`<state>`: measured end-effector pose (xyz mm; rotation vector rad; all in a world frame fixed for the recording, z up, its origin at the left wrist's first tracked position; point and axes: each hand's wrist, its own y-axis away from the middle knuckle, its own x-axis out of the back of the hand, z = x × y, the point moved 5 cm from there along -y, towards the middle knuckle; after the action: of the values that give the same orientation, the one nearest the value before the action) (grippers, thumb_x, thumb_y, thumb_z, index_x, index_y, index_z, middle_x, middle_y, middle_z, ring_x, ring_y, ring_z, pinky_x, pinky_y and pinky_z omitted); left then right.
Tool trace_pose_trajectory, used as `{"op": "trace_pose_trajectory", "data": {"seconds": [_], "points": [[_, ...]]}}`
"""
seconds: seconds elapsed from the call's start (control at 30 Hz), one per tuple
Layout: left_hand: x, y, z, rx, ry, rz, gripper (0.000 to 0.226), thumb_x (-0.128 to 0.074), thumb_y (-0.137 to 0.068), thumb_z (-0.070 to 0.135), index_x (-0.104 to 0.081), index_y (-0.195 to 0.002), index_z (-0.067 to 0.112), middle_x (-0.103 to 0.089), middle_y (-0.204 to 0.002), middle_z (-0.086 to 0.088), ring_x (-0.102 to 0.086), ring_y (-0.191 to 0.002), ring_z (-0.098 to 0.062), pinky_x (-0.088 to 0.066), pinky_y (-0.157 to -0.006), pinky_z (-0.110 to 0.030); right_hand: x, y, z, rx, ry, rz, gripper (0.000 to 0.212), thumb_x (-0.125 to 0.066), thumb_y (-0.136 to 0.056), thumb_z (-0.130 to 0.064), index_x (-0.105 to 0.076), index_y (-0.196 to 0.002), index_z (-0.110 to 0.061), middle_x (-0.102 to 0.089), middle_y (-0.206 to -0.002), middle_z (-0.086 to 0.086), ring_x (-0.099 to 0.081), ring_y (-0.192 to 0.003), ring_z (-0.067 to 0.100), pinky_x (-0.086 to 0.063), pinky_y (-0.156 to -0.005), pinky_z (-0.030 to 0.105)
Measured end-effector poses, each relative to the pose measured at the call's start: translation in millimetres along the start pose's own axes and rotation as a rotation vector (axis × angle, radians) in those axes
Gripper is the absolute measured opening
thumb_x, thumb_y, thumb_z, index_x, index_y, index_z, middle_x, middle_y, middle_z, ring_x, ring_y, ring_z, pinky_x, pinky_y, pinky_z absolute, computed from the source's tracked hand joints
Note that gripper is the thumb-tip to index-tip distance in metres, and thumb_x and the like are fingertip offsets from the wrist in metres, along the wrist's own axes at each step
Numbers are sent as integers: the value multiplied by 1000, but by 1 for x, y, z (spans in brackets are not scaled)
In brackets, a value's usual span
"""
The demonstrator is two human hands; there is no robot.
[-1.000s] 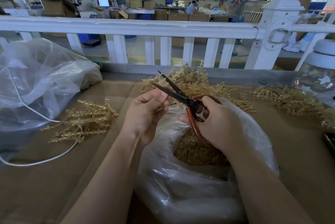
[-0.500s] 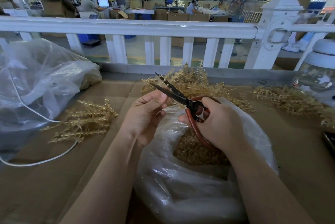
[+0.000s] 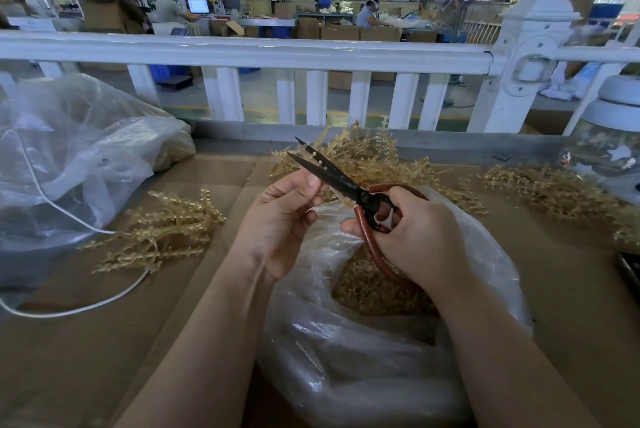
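Golden sprig [image 3: 320,162] pinched, scissors [image 3: 341,181] in right hand [image 3: 415,240]

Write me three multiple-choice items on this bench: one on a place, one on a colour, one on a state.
1. Where does the clear bag of cut golden bits lie?
A. beyond the white railing
B. under the left hand and right hand
C. on top of the left golden pile

2. What colour are the handles of the scissors?
A. red-brown
B. blue
C. green

3. How do the scissors' blades stand?
A. shut tight
B. laid flat on the cardboard
C. open around a thin golden strip

Key: B, both hands work right over the bag's open mouth; A, the loops gripped by the right hand show red-brown; C, the blade tips are apart with the strip between them.
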<state>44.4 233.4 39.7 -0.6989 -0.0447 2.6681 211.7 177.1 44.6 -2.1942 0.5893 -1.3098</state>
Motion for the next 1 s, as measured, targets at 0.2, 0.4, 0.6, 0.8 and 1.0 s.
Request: {"op": "trace_pose_trajectory", "data": {"seconds": [0.2, 0.4, 0.6, 0.8, 1.0], "points": [[-2, 0, 1, -29, -21, -9, 15, -65, -79, 16, -74, -69, 23, -58, -67, 10, -47, -64, -3, -32, -62, -20, 0, 0, 0, -16, 2, -10, 71, -55, -72, -83, -72, -92, -18, -69, -79, -10, -65, -69, 10, -57, -64, 31], [-1, 0, 1, -87, -117, 22, 9, -66, -77, 14, -64, -85, 14, -58, -67, 6, -50, -63, -3, -30, -64, -25, 2, 0, -5, 9, 24, 6, 71, -48, -72, -85, -72, -94, -22, -65, -80, -17, -61, -67, 5, -47, -57, 16], [0, 1, 6, -158, -217, 30, 12, -69, -75, 16, -63, -85, 13, -66, -70, 7, -49, -63, -5, -32, -62, -23, 0, 0, -1, -3, 55, 12, 73, -44, -70, -89, -70, -88, -23, -62, -75, -16, -57, -64, 6, -45, -56, 16], [6, 2, 14, -247, -312, 82, 14, -58, -94, 6, -62, -82, 14, -70, -73, -2, -55, -62, -12, -37, -60, -25, 1, -1, 2, -1, 48, 13, 66, -51, -71, -87, -69, -82, -24, -56, -70, -20, -50, -60, 0, -38, -54, 9], [9, 2, 16, -295, -303, 112, 16, -60, -93, 4, -68, -83, 13, -67, -75, -3, -49, -61, -11, -37, -60, -23, 0, -1, 5, 2, 19, -18, 69, -50, -69, -88, -68, -78, -22, -57, -67, -17, -54, -58, 0, -43, -52, 15]]}}
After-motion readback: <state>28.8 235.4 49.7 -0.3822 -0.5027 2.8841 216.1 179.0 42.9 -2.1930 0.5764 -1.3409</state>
